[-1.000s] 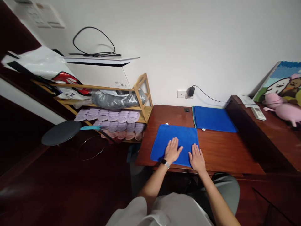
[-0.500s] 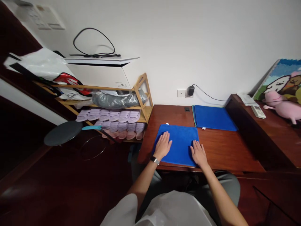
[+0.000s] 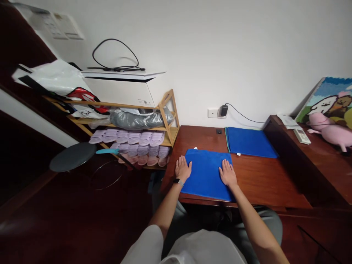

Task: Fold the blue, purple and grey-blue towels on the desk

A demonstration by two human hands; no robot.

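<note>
A blue cloth point(image 3: 206, 174) lies spread flat near the front edge of the wooden desk point(image 3: 261, 179), a small white tag showing at its back left corner. My left hand point(image 3: 183, 169) rests flat at the cloth's left edge, fingers stretched out, a watch on the wrist. Over on the cloth's right side, my right hand point(image 3: 228, 174) lies palm down with its fingers extended. Neither hand grips anything. Behind and to the right is a stack of folded blue cloths point(image 3: 251, 142) with a greenish edge on its left and a white tag at the front.
Left of the desk stands a wooden rack point(image 3: 169, 121) with lilac slippers point(image 3: 134, 137), a white box point(image 3: 118, 90) and a bag. A round stool point(image 3: 73, 157) is beside it. On the raised right side sit a remote control point(image 3: 301, 136) and a pink plush toy point(image 3: 330, 130).
My left hand has slid left from the cloth onto its left edge. The right hand has shifted slightly left, further onto the cloth. The camera view has tilted up a little.
</note>
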